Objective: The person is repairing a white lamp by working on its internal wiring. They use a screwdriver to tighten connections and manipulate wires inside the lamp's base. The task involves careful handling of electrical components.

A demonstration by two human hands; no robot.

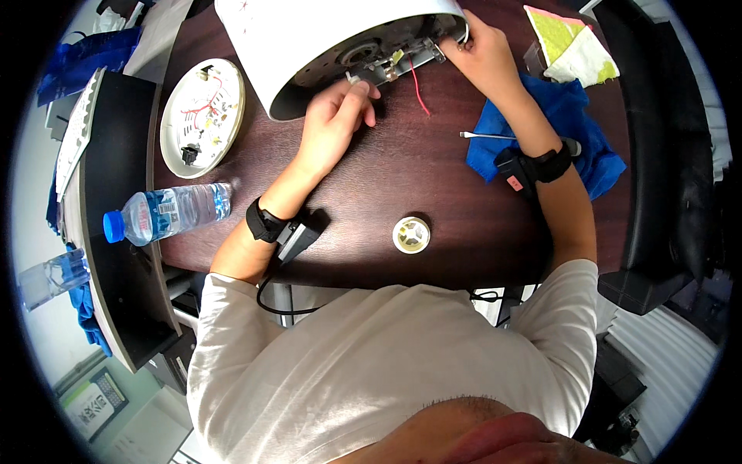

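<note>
Dark reddish-brown wood-grain counter (348,209). Left edge: shallow round white dish (168,127) with thin red wires and small loose parts inside; nearer, clear plastic bottle (174,213) with blue cap, upright or lying can't tell. Near edge, about mid: small round cream-white cup (411,249), little pieces inside, too small to identify. Right edge: crumpled blue cloth (599,174) with slim metal-shafted screwdriver (488,136) on it; right forearm crosses both, hiding part of each. Far right corner: folded yellow-green and white cloth (576,50).

White drum-shaped housing (297,46) at far edge, middle to left, open end facing near edge; silver metal bracket (394,69) across opening, thin red wire (420,91) hanging out.

Both arms reach forward, black strapped wrist devices (267,220) on both. Left hand (340,116) at lower lip of opening, fingers bent, thumb near forefinger, tips at small white piece (353,79); gripped or just touched, can't tell. Right hand (483,54) closed on housing's right rim, fingers curled around it, thumb inside by bracket end.
</note>
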